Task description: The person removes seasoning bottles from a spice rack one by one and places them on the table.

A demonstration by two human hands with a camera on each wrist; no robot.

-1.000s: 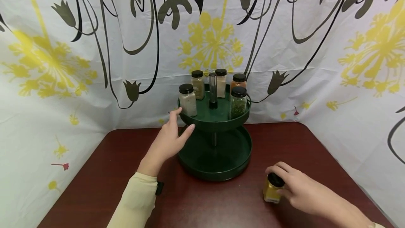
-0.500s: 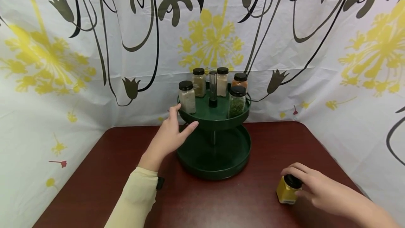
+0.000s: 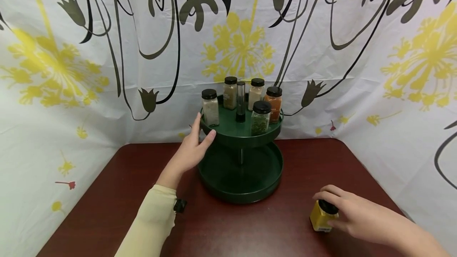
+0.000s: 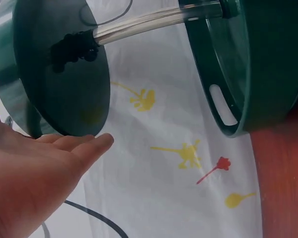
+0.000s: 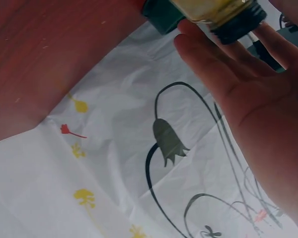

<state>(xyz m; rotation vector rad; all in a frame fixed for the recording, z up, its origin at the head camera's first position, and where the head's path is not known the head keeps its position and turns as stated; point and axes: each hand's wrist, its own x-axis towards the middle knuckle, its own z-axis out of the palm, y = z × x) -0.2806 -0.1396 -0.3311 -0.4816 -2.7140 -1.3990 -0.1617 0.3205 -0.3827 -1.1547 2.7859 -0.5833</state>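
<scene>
A dark green two-tier turntable rack stands mid-table; its upper tier (image 3: 242, 140) carries several black-lidded spice jars around a metal post (image 3: 240, 100). Among them are a white jar (image 3: 210, 107), a green herb jar (image 3: 260, 117) and an orange jar (image 3: 274, 104). My left hand (image 3: 194, 146) lies with straight fingers against the upper tier's left rim. In the left wrist view that hand (image 4: 39, 168) touches the tier's underside (image 4: 49, 74). My right hand (image 3: 351, 215) grips a yellow spice jar (image 3: 320, 220) by its black lid, standing on the table at the front right. In the right wrist view its fingers (image 5: 253, 94) wrap the jar (image 5: 223, 12).
The lower tier (image 3: 242, 193) of the rack holds nothing. The dark red table (image 3: 232, 229) is walled on the back and both sides by a white curtain (image 3: 107, 70) printed with yellow and black flowers. Bare tabletop lies in front of the rack.
The upper tier has turned clockwise under my left hand: the green herb jar came forward and left, the white jar went back. My right hand slid the yellow jar rightward.
</scene>
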